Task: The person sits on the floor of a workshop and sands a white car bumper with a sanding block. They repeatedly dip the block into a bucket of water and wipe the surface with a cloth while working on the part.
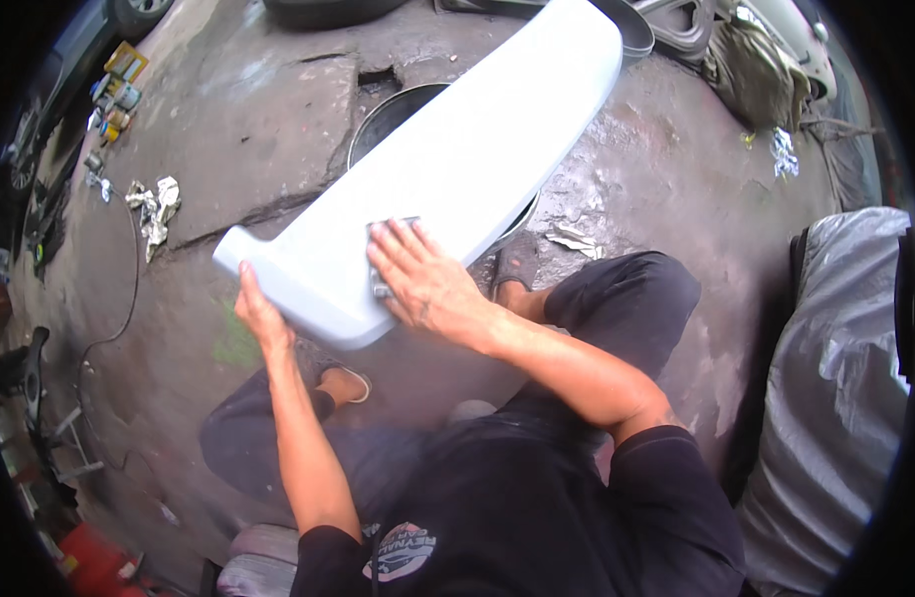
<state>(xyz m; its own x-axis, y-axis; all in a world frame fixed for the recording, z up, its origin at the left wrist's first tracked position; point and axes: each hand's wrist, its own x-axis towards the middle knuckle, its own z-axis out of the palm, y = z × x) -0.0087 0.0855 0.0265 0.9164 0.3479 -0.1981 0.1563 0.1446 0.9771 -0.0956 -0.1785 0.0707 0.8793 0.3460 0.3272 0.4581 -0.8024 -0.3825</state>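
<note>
Your left hand [258,310] grips the near end of the white car panel [447,169] lying across a bucket [383,119]; your right hand [422,279] presses, probably, a sanding sheet [383,261] flat. Sanding underway; next, even strokes.

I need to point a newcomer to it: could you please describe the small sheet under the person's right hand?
Find the long white car body panel lying across a round black tub. Near its lower end, the right hand presses a small grey sanding sheet flat on it, darker than the panel around it.
</note>
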